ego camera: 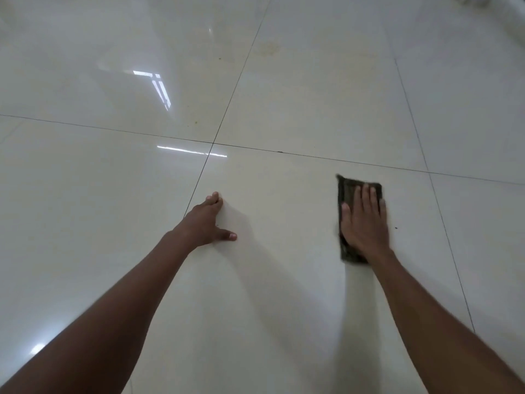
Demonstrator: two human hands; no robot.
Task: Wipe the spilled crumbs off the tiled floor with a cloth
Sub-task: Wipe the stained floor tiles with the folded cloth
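A dark, folded cloth [348, 189] lies flat on the glossy cream tiled floor [284, 194], right of centre. My right hand [363, 223] presses down on it with straight fingers, covering most of it. My left hand [208, 220] rests flat on the bare tile to the left, fingers together and thumb spread. A tiny dark crumb [395, 228] sits just right of the cloth. Another speck [279, 151] lies on the grout line ahead. Faint yellowish specks and stains [267, 48] show on the far tiles.
Dark grout lines [216, 135] cross the floor in a grid. Bright light reflections [159, 86] glare on the left tiles. A pale object's edge [497, 1] shows at the top right corner.
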